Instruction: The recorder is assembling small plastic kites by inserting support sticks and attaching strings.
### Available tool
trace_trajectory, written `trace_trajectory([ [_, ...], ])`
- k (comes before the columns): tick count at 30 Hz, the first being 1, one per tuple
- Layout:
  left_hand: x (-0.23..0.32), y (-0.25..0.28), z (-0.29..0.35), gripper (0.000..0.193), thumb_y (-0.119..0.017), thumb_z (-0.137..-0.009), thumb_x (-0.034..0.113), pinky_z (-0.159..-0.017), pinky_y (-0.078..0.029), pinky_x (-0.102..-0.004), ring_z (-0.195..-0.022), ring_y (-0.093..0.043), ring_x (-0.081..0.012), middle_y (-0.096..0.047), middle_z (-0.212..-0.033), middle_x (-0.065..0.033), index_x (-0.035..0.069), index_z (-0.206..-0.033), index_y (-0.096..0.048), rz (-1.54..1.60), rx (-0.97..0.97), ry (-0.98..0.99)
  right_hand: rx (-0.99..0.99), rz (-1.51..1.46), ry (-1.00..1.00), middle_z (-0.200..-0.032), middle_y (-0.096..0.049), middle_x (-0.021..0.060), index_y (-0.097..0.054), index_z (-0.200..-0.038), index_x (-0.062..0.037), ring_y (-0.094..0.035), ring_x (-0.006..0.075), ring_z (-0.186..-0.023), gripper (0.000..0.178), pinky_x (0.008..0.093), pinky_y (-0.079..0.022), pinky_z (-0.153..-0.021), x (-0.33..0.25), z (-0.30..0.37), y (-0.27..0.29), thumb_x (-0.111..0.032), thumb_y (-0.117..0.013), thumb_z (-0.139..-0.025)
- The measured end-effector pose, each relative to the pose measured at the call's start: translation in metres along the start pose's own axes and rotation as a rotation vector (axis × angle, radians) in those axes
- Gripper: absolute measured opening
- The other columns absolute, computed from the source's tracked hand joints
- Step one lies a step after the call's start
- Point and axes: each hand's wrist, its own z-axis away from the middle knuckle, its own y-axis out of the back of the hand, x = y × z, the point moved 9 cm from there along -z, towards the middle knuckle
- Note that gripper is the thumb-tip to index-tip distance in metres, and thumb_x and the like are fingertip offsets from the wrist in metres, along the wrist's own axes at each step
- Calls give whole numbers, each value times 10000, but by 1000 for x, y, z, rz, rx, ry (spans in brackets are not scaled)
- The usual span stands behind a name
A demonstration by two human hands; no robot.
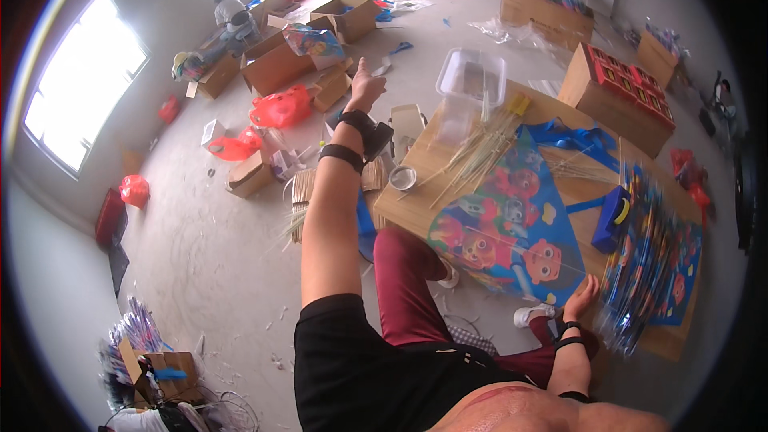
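Note:
My left arm reaches far forward, and my left hand (366, 86) is held out over the floor short of the cardboard boxes. Its fingers look stretched out, with nothing visible in them. A colourful cartoon-printed kite (512, 224), blue with large faces, lies across the wooden table (416, 202) and hangs past its near edge. At the kite's lower right corner, my right hand (582, 296) has its fingers round the edge. Thin pale sticks (480, 140) are spread on the tabletop beyond the kite. Just right of the kite stands a blue holder with a yellow part (612, 218).
A stack of packed kites (640, 260) covers the table's right end. A clear plastic tub (472, 76) and a small round cup (402, 178) are at its left. A carton with red packs (624, 84) stands behind. Red bags (282, 106) and open boxes (276, 64) litter the floor; another person (232, 14) sits far left.

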Motion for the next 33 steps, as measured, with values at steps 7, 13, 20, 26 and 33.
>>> trace_trajectory([
  [7, -18, -3, -20, 919, -633, -752, 73, -581, -545, -307, -659, -688, -199, -692, -826, -145, -1, -1565, -212, 14, -9, 37, 12, -29, -4, -1328, -544, 171, -555, -1273, -39, -497, 388, -1266, 420, 495, -382, -1077, 4, -1, -3, 56, -502, -868],
  [13, -38, -8, -48, 818, -587, -798, -65, -455, -457, -302, -605, -606, -174, -635, -989, -108, 33, -1518, -211, -10, 32, 33, 8, -16, -37, -1324, -537, 177, -560, -1273, -39, -491, 392, -1260, 461, 485, -371, -1089, 3, 0, 5, 118, -474, -848],
  [20, -40, -9, -60, 701, -596, -736, -72, -450, -440, -283, -634, -631, -152, -672, -969, -130, -45, -1408, -397, 26, 38, 58, 12, -16, -47, -1308, -552, 169, -567, -1262, -39, -498, 388, -1257, 471, 489, -372, -1088, 8, 0, 8, 118, -497, -824],
  [26, -40, -3, -52, 838, -631, -774, 82, -580, -545, -314, -699, -705, -227, -693, -862, -151, -19, -1527, -277, -165, 3, 119, 12, -17, -33, -1308, -553, 170, -564, -1266, -39, -501, 389, -1256, 485, 493, -380, -1081, 5, 0, 7, 117, -505, -810],
  [33, -31, 6, -56, 715, -645, -799, 99, -559, -532, -305, -699, -685, -191, -687, -883, -136, -38, -1451, -383, -39, 12, -10, -10, -38, -34, -1320, -544, 178, -560, -1277, -39, -499, 389, -1263, 500, 487, -379, -1091, -1, -1, -2, 119, -503, -805],
])
